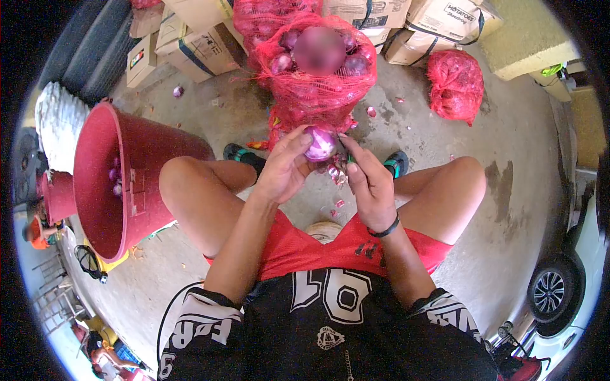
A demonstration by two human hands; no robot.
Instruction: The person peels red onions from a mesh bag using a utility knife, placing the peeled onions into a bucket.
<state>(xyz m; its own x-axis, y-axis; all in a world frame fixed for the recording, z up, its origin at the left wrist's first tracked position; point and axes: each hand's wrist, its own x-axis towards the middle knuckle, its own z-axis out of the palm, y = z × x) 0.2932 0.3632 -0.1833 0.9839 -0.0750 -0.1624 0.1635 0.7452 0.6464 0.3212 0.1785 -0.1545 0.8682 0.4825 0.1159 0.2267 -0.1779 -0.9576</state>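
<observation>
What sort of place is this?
Probably a garage used for storage: there's a concrete floor, a red mesh sack of onions with cardboard boxes behind it, and part of a car at the right edge.

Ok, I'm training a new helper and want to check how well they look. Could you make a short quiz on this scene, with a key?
1. What does the person's left hand hold?
2. True or false: the large red tub stands on the person's left.
3. Fill in the blank: the black wristband is on the person's ____ wrist.

Key: 1. a purple onion; 2. true; 3. right.
</observation>
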